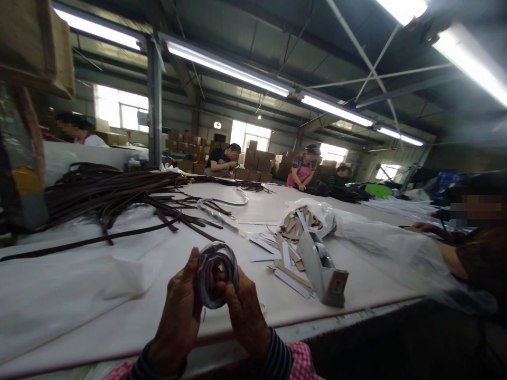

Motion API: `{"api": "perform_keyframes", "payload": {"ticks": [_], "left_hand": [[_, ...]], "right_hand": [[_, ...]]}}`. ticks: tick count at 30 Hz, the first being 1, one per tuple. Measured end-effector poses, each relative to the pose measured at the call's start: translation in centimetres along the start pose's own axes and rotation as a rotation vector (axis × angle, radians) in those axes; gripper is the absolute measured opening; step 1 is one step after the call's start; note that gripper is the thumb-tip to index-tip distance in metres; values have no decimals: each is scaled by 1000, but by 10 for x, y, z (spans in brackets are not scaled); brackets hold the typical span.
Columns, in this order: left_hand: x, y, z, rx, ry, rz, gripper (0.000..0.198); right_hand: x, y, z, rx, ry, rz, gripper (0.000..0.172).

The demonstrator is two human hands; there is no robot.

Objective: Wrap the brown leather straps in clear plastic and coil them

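A coiled dark strap in clear plastic wrap (pixel 206 300) is held up between my two hands, above the table's front edge. My left hand (pixel 179 309) grips the coil's left side, its fingers partly hidden behind it. On the right side my right hand (pixel 246 309) is closed on the coil, with fingertips reaching into its centre. A grey tape dispenser (pixel 322 269) stands to the right of my hands. Beside it lie loose white and tan strips (pixel 287 258), several spilling from a clear plastic bag (pixel 328 214).
Many dark straps (pixel 119 190) are heaped at the back left. A wrapped strap (pixel 222 219) lies mid-table, and plastic sheeting (pixel 130 269) covers the left. People work across the table; another person's arm (pixel 447 256) is at the right. A metal post (pixel 155 105) rises behind.
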State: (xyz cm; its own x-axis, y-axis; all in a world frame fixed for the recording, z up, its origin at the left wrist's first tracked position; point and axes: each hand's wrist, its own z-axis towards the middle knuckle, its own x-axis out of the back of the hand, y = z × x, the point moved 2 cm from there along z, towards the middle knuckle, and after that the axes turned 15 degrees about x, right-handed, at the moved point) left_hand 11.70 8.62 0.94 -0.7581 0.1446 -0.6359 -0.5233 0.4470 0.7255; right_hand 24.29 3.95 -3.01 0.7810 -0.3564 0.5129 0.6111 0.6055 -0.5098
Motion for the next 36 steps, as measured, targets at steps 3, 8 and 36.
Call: {"api": "perform_keyframes", "payload": {"ticks": [3, 8, 36], "left_hand": [[14, 18, 1, -30, -134, 286, 33], [26, 63, 3, 54, -303, 663, 44], [66, 46, 38, -708, -684, 1767, 23]], "right_hand": [[10, 0, 6, 58, 26, -155, 26], [20, -2, 22, 254, -52, -468, 24], [30, 38, 34, 286, -664, -318, 21]]}}
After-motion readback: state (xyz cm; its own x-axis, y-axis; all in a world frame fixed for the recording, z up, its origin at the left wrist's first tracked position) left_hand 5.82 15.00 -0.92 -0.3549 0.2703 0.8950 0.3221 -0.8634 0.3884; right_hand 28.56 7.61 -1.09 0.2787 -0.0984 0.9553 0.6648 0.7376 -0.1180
